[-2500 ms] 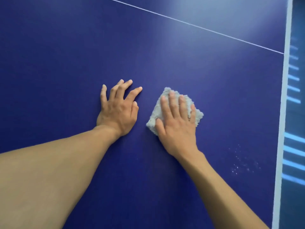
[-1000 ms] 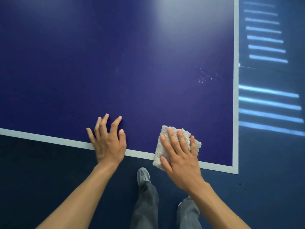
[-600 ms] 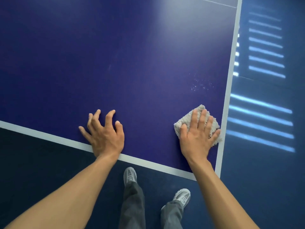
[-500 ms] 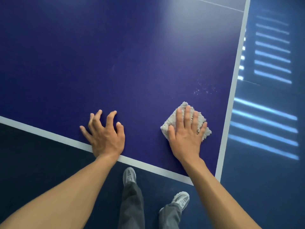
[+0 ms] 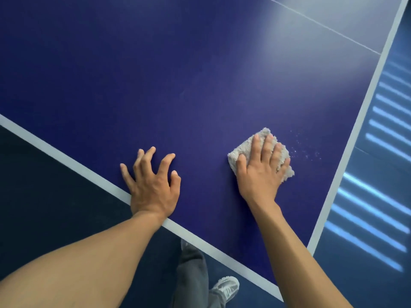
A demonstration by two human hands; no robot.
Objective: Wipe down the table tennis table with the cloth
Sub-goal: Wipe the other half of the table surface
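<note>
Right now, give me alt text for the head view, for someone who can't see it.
A right hand presses a grey cloth flat on a blue table, beside a patch of white specks near the right edge. The left hand rests spread at the near edge; a shoe shows below.

This looks like an indoor games or sports room. A dark blue table tennis table (image 5: 200, 85) fills the view, with a white edge line (image 5: 66, 156) along its near edge and a thin centre line (image 5: 322, 25). Past its right edge, the blue floor (image 5: 44, 207) carries bright stripes of light (image 5: 373, 218).
</note>
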